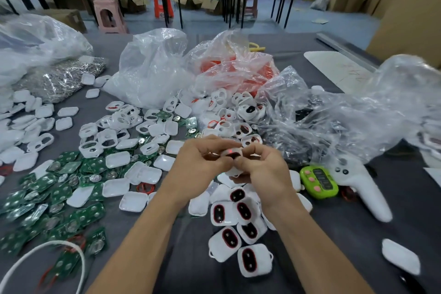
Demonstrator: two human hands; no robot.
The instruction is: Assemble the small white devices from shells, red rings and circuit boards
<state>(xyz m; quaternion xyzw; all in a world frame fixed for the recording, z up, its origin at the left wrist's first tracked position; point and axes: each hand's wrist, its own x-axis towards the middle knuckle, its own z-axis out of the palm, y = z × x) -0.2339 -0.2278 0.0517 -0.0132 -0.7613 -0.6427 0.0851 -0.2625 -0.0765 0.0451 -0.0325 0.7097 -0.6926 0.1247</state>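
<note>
- Left hand (202, 157) and right hand (260, 169) both pinch one device (232, 153), held between the fingertips above the middle of the desk (191, 265).
- A red glow shows on its face. It looks like the shell halves are being pressed shut, but the seam is hidden by the fingers, so I can't confirm that.
- Done: a small pile of finished units (250, 260) lies just under the hands, about six face-up with the red ring and dark window showing.
- Left, a lot:
  - boards (47, 198) are spread over the left of the desk, unused.
  - plain shells (133, 169) are scattered beside and among them.
  - cut-out fronts (114, 122) are heaped further back, a few already with a ring in.
  - bag of rings (214, 64) at the back looks mostly full.
- Judgement: it's early in the batch, with far more loose parts than finished units.
- Next up is probably to drop this one on the pile and grab a fresh shell.
</note>
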